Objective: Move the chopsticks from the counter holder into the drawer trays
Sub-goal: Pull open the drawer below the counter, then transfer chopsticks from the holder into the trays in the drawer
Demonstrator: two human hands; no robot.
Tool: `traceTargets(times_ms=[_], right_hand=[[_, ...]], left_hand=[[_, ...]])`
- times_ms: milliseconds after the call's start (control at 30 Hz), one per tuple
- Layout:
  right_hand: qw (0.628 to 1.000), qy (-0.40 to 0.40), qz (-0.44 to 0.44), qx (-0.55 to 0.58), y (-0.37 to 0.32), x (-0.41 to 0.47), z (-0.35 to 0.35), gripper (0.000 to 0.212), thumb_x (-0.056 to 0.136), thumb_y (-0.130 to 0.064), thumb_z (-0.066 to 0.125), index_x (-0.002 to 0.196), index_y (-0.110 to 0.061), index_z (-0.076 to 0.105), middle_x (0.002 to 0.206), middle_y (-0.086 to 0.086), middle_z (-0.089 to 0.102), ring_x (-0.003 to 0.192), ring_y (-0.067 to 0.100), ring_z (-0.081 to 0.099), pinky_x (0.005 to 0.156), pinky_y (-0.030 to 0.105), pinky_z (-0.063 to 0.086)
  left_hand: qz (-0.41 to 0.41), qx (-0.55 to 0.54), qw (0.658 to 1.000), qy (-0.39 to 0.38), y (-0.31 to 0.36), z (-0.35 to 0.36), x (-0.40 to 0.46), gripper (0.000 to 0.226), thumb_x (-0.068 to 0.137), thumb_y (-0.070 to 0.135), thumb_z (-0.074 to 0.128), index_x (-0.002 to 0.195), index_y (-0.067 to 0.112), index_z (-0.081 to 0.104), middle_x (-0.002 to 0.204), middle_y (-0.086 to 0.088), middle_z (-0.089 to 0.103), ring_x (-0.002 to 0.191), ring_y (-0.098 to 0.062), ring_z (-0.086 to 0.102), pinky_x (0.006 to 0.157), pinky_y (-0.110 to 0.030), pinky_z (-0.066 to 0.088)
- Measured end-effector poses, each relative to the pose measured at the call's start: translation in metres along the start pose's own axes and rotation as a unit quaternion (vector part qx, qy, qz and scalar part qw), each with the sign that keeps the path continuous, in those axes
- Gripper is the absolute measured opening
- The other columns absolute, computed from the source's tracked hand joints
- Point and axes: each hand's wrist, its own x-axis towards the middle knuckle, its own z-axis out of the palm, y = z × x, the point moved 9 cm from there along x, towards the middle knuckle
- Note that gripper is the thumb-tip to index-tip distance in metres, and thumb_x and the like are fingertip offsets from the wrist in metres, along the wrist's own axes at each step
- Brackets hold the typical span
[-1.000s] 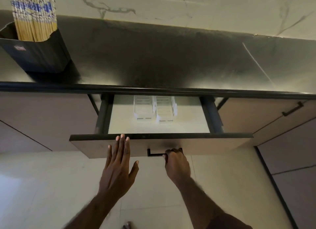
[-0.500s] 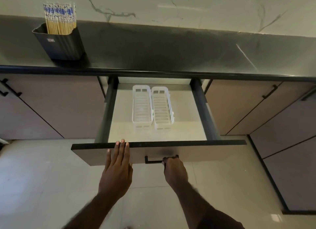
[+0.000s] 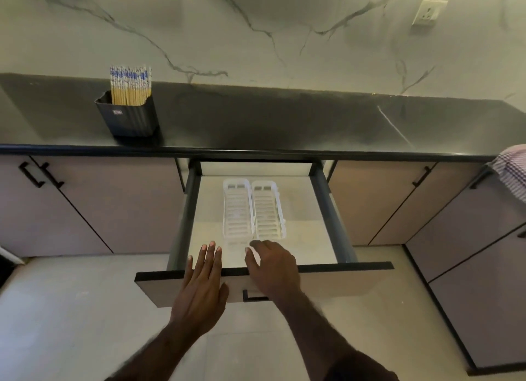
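Left hand [image 3: 203, 288] flat and right hand [image 3: 273, 266] loosely spread over the open drawer [image 3: 327, 278] front, both empty; chopsticks [image 3: 130, 86] all in the bench holder [image 3: 128, 120], trays [image 3: 253, 210] bare, so next is reaching up-left for a bundle

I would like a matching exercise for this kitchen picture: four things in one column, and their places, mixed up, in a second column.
Things
1. chopsticks
2. white trays
3. checked cloth
4. wall socket

Places
A. on the marble wall, upper right
B. inside the open drawer
C. upright in the dark holder on the counter
D. at the right edge of the view, by the counter's end

Pairs: 1-C, 2-B, 3-D, 4-A
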Motion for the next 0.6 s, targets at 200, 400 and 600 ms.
traceTargets(times_ms=[200,400,600], right_hand=[[0.998,0.057,-0.012,0.035,-0.041,0.062,-0.029,0.026,0.091,-0.029,0.057,0.106,-0.014,0.071,0.09,0.005,0.075,0.078,0.023,0.07,0.067,0.03,0.053],[0.995,0.081,-0.017,0.057,-0.105,0.137,-0.02,0.029,0.092,-0.035,0.056,0.108,-0.017,0.071,0.101,0.001,0.076,0.089,0.018,0.07,0.078,0.028,0.055],[0.99,0.121,-0.018,0.066,-0.186,0.214,0.006,0.019,0.09,-0.03,0.059,0.098,-0.018,0.071,0.087,0.0,0.074,0.077,0.019,0.068,0.067,0.019,0.041]], left_hand=[[0.027,-0.01,0.995,0.099,-0.008,-0.09,0.051,0.063,0.099,0.035,0.024,0.15,0.011,-0.006,0.158,-0.008,-0.012,0.146,-0.024,-0.013,0.116,-0.034,-0.02],[0.032,-0.039,0.988,0.145,-0.073,-0.159,0.098,0.063,0.102,0.034,0.023,0.146,0.017,-0.018,0.155,-0.004,-0.025,0.145,-0.021,-0.022,0.114,-0.034,-0.019],[0.065,-0.062,0.98,0.177,-0.172,-0.231,0.135,0.061,0.103,0.032,0.026,0.146,0.019,-0.015,0.156,-0.003,-0.022,0.145,-0.017,-0.022,0.115,-0.033,-0.017]])
